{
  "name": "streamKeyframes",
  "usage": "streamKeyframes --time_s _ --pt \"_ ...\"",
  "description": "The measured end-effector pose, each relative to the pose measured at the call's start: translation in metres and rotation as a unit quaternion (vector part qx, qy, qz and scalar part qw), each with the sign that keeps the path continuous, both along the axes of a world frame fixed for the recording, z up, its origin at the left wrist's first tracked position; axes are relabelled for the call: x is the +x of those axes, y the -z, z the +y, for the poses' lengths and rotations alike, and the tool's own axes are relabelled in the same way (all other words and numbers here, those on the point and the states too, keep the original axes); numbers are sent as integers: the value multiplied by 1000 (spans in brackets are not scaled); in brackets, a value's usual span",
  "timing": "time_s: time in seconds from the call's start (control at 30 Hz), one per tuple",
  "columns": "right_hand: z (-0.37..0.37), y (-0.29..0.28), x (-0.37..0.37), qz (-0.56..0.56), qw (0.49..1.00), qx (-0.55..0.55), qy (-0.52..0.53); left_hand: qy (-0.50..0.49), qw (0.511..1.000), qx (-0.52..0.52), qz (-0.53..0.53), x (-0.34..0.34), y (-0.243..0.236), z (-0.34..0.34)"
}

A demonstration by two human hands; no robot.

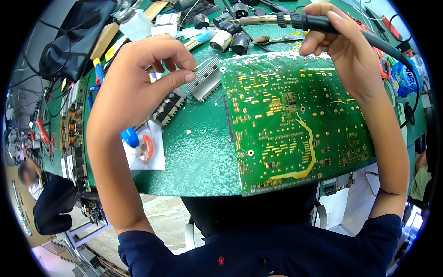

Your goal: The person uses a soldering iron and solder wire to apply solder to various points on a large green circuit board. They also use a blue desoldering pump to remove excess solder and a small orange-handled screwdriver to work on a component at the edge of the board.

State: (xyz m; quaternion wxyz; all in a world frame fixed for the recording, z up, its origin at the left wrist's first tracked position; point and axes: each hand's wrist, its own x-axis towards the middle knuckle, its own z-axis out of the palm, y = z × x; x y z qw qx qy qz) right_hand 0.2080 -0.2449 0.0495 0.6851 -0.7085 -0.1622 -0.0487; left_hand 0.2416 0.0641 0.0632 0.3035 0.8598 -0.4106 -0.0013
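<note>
My left hand [138,74] is raised left of the circuit board, thumb and forefinger pinching a thin, silvery solder wire [201,65]. A soldering iron [295,21] with a black grip is held in my right hand [348,57] above the board's far edge. Its metal barrel and tip point left, apart from the board. The large green circuit board [279,124] lies on the green bench mat [194,152], slightly turned, its traces and solder joints facing up. Just beyond my left fingertips sits a ribbed metal heatsink [205,83].
Several black cylindrical capacitors [221,40] crowd the far middle. A clear bottle [134,23] stands at the far left. A blue-capped item and a disc with an orange-red label [146,147] lie on white paper. A blue packet [404,78] is at the right, near the iron's cable.
</note>
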Motion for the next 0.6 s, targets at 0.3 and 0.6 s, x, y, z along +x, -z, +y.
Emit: streamKeyframes --time_s 0.3,0.6 --pt "11 -2 -10 53 995 27 81 -4 998 -39 -53 -13 30 -25" --pt "-10 7 -12 99 989 -66 83 -21 997 -14 -77 -13 32 -25"
